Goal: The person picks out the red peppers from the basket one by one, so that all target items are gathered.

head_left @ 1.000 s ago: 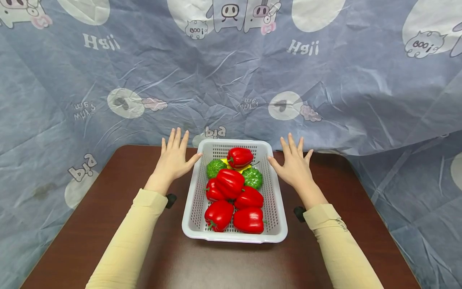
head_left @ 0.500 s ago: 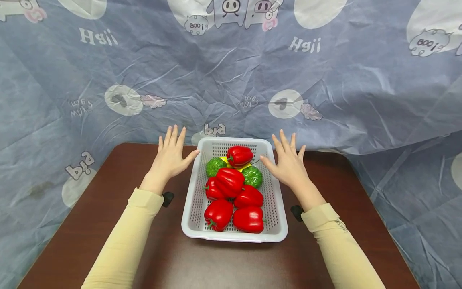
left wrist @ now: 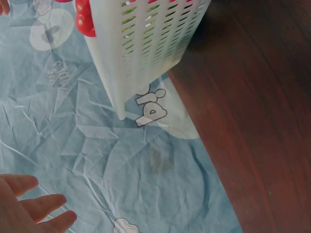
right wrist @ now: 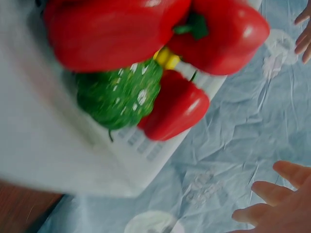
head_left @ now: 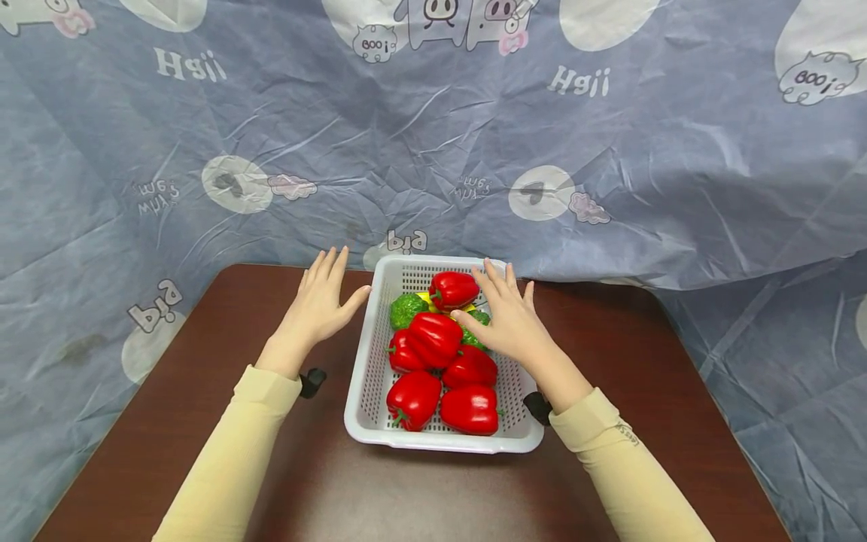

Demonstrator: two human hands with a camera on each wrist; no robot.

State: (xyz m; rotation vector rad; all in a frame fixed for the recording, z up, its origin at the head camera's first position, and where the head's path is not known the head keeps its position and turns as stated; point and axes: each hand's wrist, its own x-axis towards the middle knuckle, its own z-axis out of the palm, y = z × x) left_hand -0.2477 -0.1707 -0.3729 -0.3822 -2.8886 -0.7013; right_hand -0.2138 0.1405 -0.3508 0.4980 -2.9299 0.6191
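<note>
A white perforated plastic basket [head_left: 364, 391] stands on the table, holding several red bell peppers [head_left: 415, 399], two bumpy green vegetables [head_left: 408, 310] and something yellow [head_left: 424, 298] partly hidden under a pepper. My right hand [head_left: 511, 320] hovers over the basket's right side with fingers spread, covering part of one green vegetable [right wrist: 121, 94]. Nothing is in its grasp. My left hand [head_left: 317, 301] is held beside the basket's left rim, fingers straight, thumb toward the rim; whether the thumb touches it I cannot tell. In the left wrist view the basket's slotted side [left wrist: 150, 43] shows.
The dark brown wooden table [head_left: 203, 406] extends on both sides of the basket. Behind it hangs a wrinkled blue-grey cloth [head_left: 379, 150] with cartoon prints, reaching down to the table's far edge. A black wrist device [head_left: 538, 408] sits at the right cuff.
My right hand has moved left, from beside the right rim to above the peppers. The left hand has shifted only slightly. The basket's contents look unmoved.
</note>
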